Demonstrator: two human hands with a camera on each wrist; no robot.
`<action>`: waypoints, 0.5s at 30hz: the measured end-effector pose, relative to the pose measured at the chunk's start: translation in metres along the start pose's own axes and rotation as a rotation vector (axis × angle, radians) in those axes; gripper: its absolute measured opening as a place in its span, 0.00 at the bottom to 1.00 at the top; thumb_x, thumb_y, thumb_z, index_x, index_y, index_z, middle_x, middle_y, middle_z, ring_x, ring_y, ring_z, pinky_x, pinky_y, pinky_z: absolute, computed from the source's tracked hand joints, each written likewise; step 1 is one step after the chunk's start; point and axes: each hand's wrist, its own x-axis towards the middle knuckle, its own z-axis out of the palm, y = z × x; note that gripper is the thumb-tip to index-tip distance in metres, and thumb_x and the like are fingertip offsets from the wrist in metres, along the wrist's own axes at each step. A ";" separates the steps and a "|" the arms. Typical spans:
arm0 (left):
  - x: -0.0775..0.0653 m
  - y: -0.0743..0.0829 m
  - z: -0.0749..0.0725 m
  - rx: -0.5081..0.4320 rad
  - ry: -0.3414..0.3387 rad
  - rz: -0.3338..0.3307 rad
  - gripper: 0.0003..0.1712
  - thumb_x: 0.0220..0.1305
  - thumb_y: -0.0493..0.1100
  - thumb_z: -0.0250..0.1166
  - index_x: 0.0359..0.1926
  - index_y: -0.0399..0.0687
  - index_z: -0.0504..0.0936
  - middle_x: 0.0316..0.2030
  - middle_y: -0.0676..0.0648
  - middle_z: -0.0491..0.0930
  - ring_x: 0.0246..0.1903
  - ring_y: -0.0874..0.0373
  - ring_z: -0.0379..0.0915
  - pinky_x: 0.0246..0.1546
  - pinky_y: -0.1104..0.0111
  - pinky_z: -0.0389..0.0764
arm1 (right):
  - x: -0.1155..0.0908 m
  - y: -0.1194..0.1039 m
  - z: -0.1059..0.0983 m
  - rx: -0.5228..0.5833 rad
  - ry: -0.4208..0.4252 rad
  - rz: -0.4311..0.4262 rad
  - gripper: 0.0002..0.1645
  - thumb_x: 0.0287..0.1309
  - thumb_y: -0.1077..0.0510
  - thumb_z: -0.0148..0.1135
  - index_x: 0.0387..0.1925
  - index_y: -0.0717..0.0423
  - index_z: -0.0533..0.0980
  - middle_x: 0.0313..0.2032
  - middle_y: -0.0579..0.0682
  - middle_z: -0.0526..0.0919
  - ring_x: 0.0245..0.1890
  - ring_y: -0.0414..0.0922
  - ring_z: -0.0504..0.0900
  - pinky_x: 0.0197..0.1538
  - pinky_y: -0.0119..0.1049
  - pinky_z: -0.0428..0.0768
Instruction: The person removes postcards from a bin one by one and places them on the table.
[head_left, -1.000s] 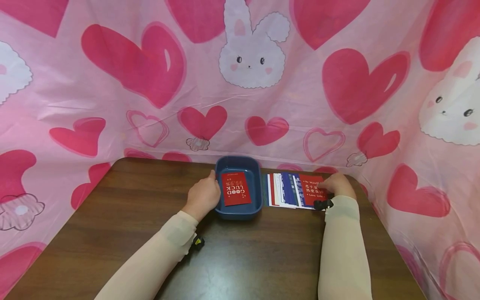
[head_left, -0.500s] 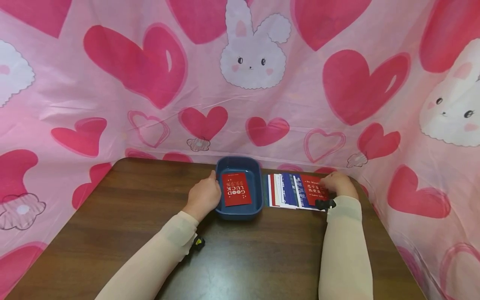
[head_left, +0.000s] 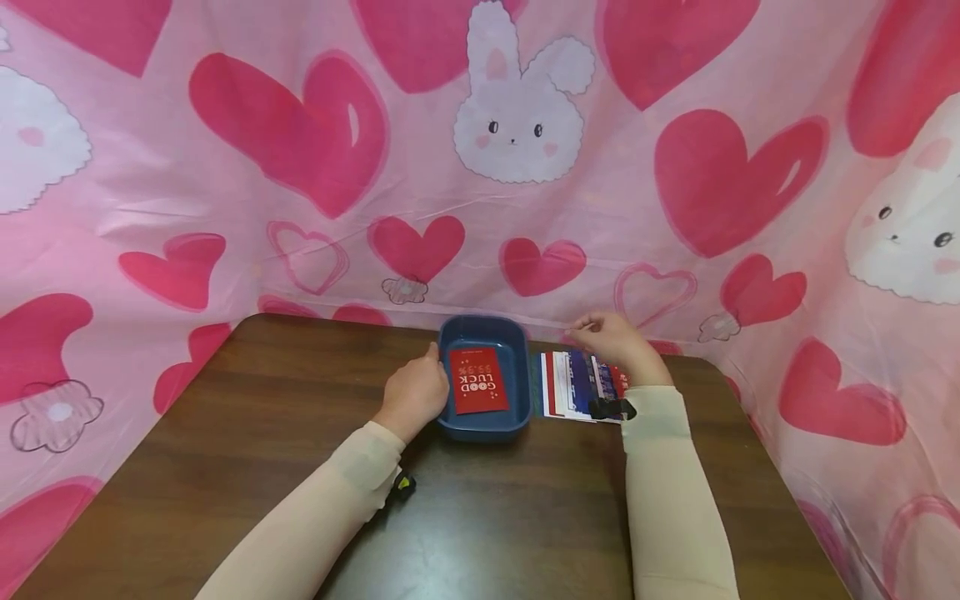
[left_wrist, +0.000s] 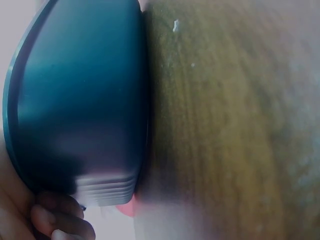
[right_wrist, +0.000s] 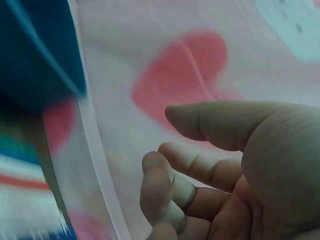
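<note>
Head view: left hand (head_left: 415, 392) grips the blue tray (head_left: 517, 417) at the table's (head_left: 225, 450) far edge. Right hand (head_left: 617, 342) hovers above the fanned cards (head_left: 572, 385), fingers loosely curled, empty.

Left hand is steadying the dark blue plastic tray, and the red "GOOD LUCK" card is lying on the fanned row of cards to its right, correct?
Not quite. The left hand does steady the dark blue plastic tray, but the head view shows the red "GOOD LUCK" card lying inside that tray, not on the fanned row of cards.
</note>
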 end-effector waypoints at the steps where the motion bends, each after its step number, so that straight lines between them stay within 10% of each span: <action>1: 0.000 0.000 0.000 0.003 0.001 0.001 0.36 0.87 0.50 0.55 0.87 0.39 0.68 0.67 0.33 0.88 0.49 0.37 0.93 0.47 0.43 0.92 | 0.002 -0.006 0.007 0.021 -0.015 -0.014 0.26 0.78 0.45 0.71 0.61 0.62 0.84 0.52 0.65 0.91 0.46 0.55 0.89 0.51 0.46 0.90; 15: 0.002 0.000 0.000 0.003 -0.015 -0.003 0.35 0.87 0.49 0.55 0.86 0.38 0.69 0.63 0.32 0.90 0.45 0.37 0.93 0.43 0.45 0.92 | 0.031 -0.085 0.096 -0.093 -0.158 -0.054 0.31 0.75 0.47 0.75 0.69 0.62 0.81 0.50 0.63 0.92 0.40 0.52 0.92 0.49 0.47 0.95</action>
